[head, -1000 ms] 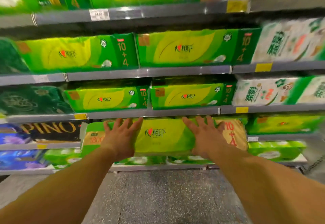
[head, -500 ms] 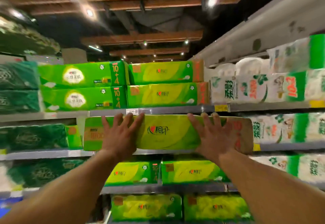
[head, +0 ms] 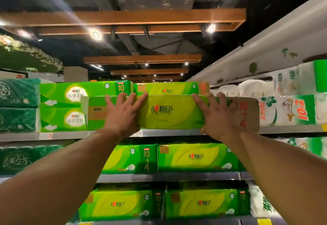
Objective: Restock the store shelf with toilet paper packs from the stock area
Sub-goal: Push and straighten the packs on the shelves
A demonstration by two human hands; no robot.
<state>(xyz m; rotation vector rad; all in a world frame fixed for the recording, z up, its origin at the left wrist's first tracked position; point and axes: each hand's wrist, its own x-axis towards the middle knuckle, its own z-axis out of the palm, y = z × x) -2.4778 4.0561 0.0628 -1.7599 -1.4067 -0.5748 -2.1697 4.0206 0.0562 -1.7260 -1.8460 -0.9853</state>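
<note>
Hands, left hand [head: 122, 117] and right hand [head: 219, 118], are pressing flat-fingered on soft, probably light toilet paper pack [head: 169, 112] at top shelf edge [head: 177, 132]; supporting underneath seems safer.

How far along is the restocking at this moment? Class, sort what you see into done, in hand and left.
Done: the two lower shelves hold green packs, such as this one. In hand: the left hand and right hand press flat on a green pack raised at the top shelf, in front of another pack. Left: seating it on that shelf and letting go; whether more stock waits cannot be seen.
</note>
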